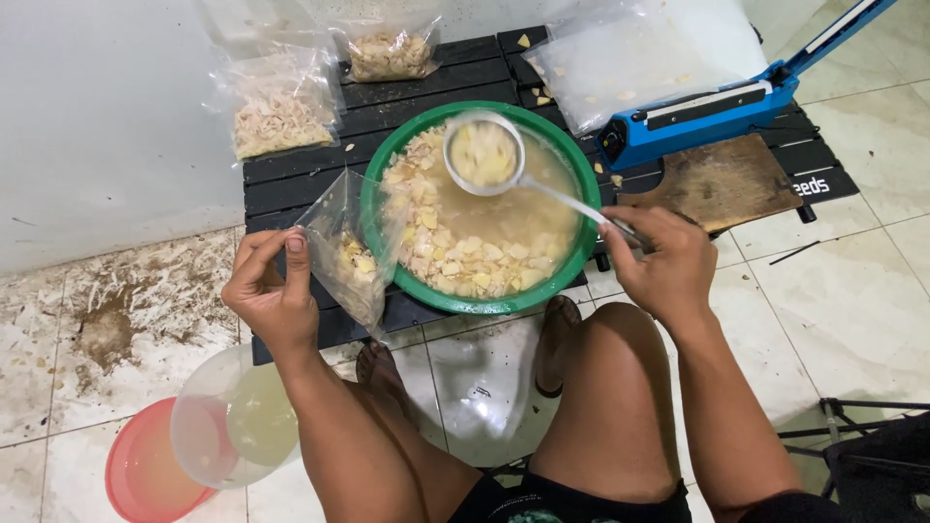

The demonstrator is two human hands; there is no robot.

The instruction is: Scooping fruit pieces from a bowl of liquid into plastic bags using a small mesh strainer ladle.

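Ladle (484, 155) gripped by right hand (664, 261) | left hand (271, 291) pinches bag (351, 254) | sealer (722, 102) cropped

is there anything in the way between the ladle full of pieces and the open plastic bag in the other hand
Nothing visible. The ladle, held by the right hand, hangs over the green basin; the plastic bag, pinched open by the left hand, sits at the basin's left rim, with only basin contents between them.

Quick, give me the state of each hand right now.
Left hand: closed, fingers pinching the clear plastic bag.
Right hand: closed on the ladle handle.
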